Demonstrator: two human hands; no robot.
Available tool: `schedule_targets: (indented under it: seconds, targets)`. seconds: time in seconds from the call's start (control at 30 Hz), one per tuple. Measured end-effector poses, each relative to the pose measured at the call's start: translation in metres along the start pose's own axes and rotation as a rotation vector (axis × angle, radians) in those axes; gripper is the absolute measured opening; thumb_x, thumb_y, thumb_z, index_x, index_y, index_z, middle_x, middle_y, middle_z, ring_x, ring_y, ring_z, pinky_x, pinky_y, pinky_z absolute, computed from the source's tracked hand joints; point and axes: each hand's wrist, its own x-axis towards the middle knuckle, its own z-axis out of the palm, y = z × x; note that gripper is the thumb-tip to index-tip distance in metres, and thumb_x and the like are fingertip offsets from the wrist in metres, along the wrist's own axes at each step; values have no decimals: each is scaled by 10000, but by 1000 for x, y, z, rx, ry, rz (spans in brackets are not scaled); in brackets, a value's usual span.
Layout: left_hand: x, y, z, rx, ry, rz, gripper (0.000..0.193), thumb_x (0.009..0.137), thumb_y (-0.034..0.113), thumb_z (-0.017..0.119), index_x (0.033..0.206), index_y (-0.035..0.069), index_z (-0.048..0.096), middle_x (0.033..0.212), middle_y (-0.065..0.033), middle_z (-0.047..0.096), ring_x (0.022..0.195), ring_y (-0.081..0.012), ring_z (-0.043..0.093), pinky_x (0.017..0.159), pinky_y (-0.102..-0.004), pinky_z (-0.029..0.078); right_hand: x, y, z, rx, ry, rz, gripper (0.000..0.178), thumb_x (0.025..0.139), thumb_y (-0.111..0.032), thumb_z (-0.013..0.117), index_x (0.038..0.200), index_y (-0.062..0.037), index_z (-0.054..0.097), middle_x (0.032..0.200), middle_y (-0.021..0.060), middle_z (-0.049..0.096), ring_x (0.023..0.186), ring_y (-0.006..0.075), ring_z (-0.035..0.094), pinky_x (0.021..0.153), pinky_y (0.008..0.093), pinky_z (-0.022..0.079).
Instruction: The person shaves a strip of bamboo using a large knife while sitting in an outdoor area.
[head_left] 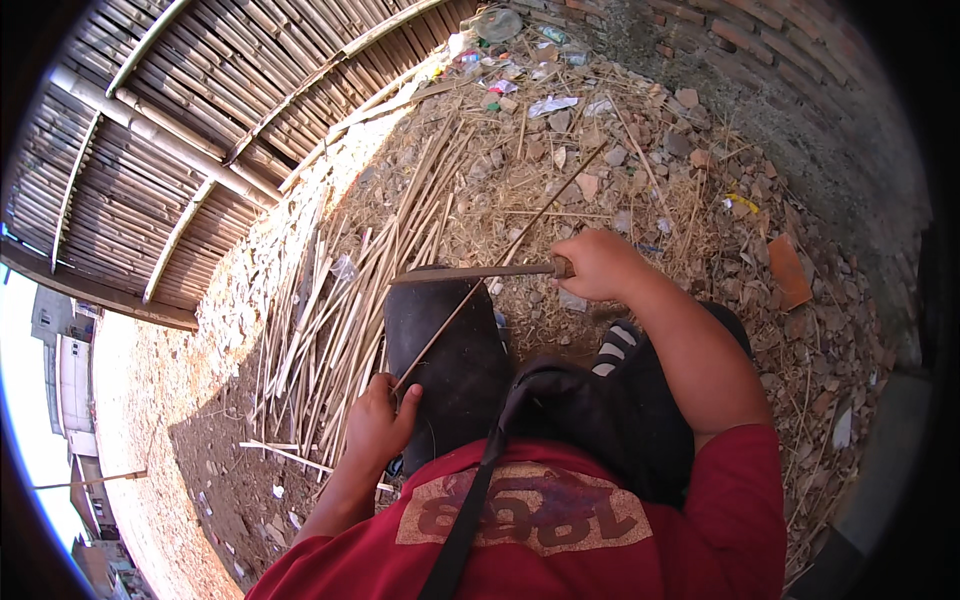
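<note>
My right hand (600, 262) is wrapped round the handle of a long knife (465, 273), its blade reaching left over my left knee. In my left hand (380, 422), beside my left thigh, is one end of a thin bamboo strip (440, 335). The strip slants away up and to the right, crossing the blade above the knee. Whether the blade's edge touches it, I cannot tell. Dark cloth (432, 325) covers the left knee under the crossing.
Left of my knee lies a loose pile of split bamboo strips (320, 330). Rubble, shavings and litter (550, 105) cover the ground ahead. A bamboo-slat panel (200, 130) stands at the far left, a brick wall (830, 130) at the right. An orange tile piece (789, 272) lies near the wall.
</note>
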Motion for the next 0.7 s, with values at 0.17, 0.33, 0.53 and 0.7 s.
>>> schedule_targets:
  seconds: [0.17, 0.33, 0.53, 0.7]
  targets:
    - [-5, 6, 2, -45, 57, 12, 457, 985, 382, 641, 1216, -3, 552, 724, -214, 652, 723, -439, 675, 657, -530, 485, 0, -2, -1, 1, -17, 11, 299, 778, -335, 812, 896, -91, 688, 770, 156, 690, 805, 393, 685, 717, 497, 531]
    - [-3, -2, 12, -55, 135, 47, 383, 997, 339, 623, 1179, 9, 552, 741, -233, 648, 712, -461, 658, 648, -545, 472, 2, 7, 1, 56, -8, 41, 320, 788, -342, 805, 917, -76, 683, 791, 161, 696, 821, 394, 689, 730, 499, 535]
    - [2, -14, 18, 72, 155, 132, 293, 1018, 339, 588, 1008, 47, 563, 746, -245, 673, 672, -486, 653, 580, -590, 475, 2, 17, -1, 21, -5, 135, 288, 799, -325, 778, 940, -91, 687, 823, 152, 695, 863, 383, 689, 761, 501, 541]
    - [8, -16, 15, 179, 75, 55, 301, 1025, 333, 569, 894, 62, 579, 743, -247, 665, 673, -477, 652, 585, -589, 479, 5, -5, -11, -100, -72, 107, 325, 805, -306, 772, 1003, -60, 695, 841, 185, 700, 867, 411, 682, 761, 498, 539]
